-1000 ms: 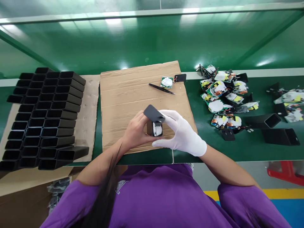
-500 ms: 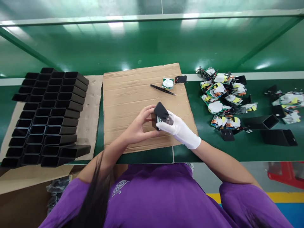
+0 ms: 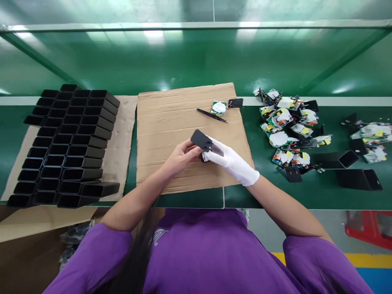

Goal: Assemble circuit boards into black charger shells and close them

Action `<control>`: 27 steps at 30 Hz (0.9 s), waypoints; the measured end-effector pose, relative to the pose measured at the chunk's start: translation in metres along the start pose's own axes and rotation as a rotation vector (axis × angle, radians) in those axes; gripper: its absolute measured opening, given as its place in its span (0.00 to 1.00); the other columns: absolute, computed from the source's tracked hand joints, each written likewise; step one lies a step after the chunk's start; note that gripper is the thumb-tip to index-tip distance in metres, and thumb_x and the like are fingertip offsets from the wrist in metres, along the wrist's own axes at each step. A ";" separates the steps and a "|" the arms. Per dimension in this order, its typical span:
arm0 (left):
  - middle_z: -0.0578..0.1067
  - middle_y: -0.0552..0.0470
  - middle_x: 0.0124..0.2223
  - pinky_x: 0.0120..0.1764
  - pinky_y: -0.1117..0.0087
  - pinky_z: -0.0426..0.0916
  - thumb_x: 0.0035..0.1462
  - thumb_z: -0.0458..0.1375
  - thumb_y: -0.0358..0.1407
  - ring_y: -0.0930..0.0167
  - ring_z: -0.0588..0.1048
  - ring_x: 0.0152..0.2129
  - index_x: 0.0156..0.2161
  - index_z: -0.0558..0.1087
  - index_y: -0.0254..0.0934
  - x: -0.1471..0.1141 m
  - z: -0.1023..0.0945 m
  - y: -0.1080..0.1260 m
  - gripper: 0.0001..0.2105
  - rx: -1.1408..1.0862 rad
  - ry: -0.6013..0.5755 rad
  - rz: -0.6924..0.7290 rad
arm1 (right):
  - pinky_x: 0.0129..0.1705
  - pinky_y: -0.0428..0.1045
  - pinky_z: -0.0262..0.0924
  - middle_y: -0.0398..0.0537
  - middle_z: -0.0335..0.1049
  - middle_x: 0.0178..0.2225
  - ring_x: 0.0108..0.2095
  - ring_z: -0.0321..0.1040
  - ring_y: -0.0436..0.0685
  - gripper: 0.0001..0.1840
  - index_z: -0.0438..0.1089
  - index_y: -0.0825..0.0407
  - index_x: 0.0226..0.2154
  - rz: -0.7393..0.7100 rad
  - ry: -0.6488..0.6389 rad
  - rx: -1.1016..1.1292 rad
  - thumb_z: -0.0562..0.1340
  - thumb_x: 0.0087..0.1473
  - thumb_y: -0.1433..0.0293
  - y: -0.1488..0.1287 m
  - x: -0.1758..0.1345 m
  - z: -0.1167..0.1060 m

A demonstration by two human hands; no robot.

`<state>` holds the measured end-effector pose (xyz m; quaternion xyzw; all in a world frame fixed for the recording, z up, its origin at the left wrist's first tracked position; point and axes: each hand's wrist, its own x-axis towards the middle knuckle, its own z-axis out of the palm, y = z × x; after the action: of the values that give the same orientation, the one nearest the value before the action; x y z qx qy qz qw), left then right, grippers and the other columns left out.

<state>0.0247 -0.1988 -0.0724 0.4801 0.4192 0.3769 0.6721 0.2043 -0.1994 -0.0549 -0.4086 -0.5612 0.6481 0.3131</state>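
In the middle of the frame the hands are set close together: a small dark case (image 3: 205, 158), mostly hidden, is held in the curled fingers of the bare left hand (image 3: 180, 158), and a flat black plate with rounded corners (image 3: 201, 139) is touched by the white-gloved right hand (image 3: 232, 162) — how tightly that one is closed cannot be told. Under them a brown cardboard sheet (image 3: 162, 134) is seen, with thin black tweezers (image 3: 212, 116) laid near its top right. Long black open-ended boxes (image 3: 88, 152) are stacked at the left — and green-and-white circuit boards (image 3: 281, 116) are heaped at the right.
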 end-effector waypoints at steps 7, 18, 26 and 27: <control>0.80 0.43 0.49 0.45 0.63 0.76 0.49 0.67 0.51 0.60 0.79 0.45 0.55 0.75 0.37 -0.001 -0.001 0.004 0.30 0.053 -0.032 0.056 | 0.56 0.56 0.67 0.49 0.73 0.53 0.52 0.72 0.60 0.37 0.61 0.50 0.61 -0.045 0.026 -0.064 0.66 0.52 0.58 0.007 0.000 0.003; 0.65 0.42 0.63 0.52 0.67 0.75 0.61 0.59 0.44 0.62 0.71 0.56 0.60 0.69 0.43 -0.018 0.002 0.005 0.22 0.215 -0.046 0.300 | 0.60 0.57 0.65 0.56 0.61 0.64 0.58 0.67 0.60 0.38 0.50 0.47 0.68 -0.286 0.083 -0.312 0.61 0.59 0.65 0.011 -0.012 0.009; 0.68 0.43 0.59 0.52 0.68 0.73 0.64 0.56 0.39 0.66 0.72 0.53 0.59 0.66 0.44 -0.018 0.007 -0.003 0.18 0.168 -0.005 0.353 | 0.57 0.55 0.67 0.52 0.66 0.61 0.57 0.68 0.59 0.34 0.55 0.47 0.66 -0.329 0.150 -0.307 0.61 0.59 0.67 0.017 -0.008 0.015; 0.69 0.44 0.58 0.51 0.69 0.73 0.64 0.56 0.38 0.66 0.73 0.53 0.58 0.66 0.43 -0.018 0.008 -0.004 0.18 0.158 0.007 0.371 | 0.56 0.55 0.68 0.52 0.67 0.60 0.56 0.69 0.59 0.33 0.56 0.46 0.65 -0.317 0.154 -0.311 0.61 0.58 0.67 0.016 -0.007 0.016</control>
<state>0.0260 -0.2185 -0.0715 0.5991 0.3540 0.4619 0.5499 0.1949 -0.2158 -0.0691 -0.4069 -0.6858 0.4634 0.3864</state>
